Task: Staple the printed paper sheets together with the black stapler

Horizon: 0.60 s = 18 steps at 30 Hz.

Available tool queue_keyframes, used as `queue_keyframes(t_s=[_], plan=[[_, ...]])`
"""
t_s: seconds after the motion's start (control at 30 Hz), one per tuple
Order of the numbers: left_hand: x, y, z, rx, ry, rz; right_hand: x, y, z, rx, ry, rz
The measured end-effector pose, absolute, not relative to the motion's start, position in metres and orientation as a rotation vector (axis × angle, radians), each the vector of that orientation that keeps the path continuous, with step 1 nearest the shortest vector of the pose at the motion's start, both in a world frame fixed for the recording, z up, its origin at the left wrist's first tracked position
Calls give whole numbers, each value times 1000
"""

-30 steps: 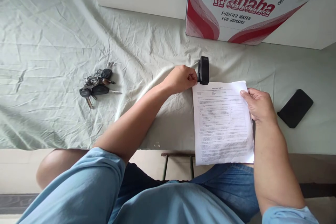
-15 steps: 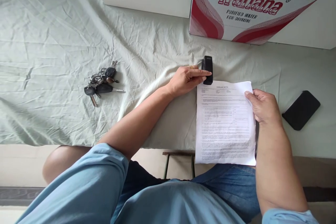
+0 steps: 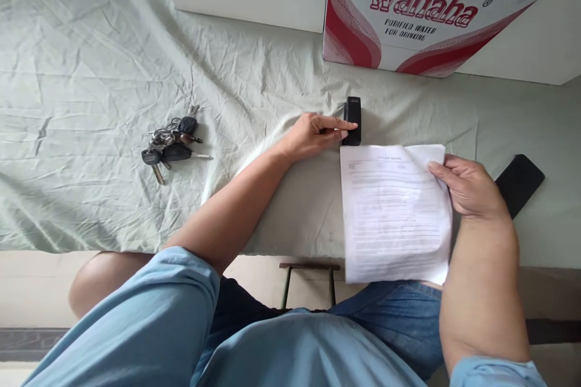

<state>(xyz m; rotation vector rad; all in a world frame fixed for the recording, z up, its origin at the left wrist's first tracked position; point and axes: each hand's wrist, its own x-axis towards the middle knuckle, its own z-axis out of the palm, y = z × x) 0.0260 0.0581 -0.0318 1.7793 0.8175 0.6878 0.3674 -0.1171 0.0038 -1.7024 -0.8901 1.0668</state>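
Observation:
A small black stapler point(image 3: 352, 120) stands on the pale green cloth point(image 3: 100, 72) just beyond the top left corner of a printed paper sheet point(image 3: 393, 211). My left hand point(image 3: 318, 133) rests beside the stapler, its index finger stretched out and touching the stapler's side. My right hand point(image 3: 469, 184) grips the paper by its upper right edge; the sheet is blurred and hangs partly over the table's front edge, above my lap.
A bunch of keys point(image 3: 170, 139) lies on the cloth to the left. A black phone point(image 3: 520, 183) lies at the right, behind my right hand. A Wahaha water carton point(image 3: 422, 9) stands at the back. A small stool point(image 3: 308, 281) shows below the table edge.
My left hand opened from a fist and put its index finger on the stapler. My right hand has drawn the paper slightly down and right, away from the stapler.

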Motion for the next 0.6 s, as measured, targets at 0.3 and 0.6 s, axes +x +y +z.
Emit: queue_keyframes(t_s=[0.3, 0.6], plan=[[23, 60, -26, 1475, 728, 759, 347, -106, 4, -1444, -730, 786], [22, 56, -14, 1491, 592, 603, 345, -90, -13, -1525, -799, 578]])
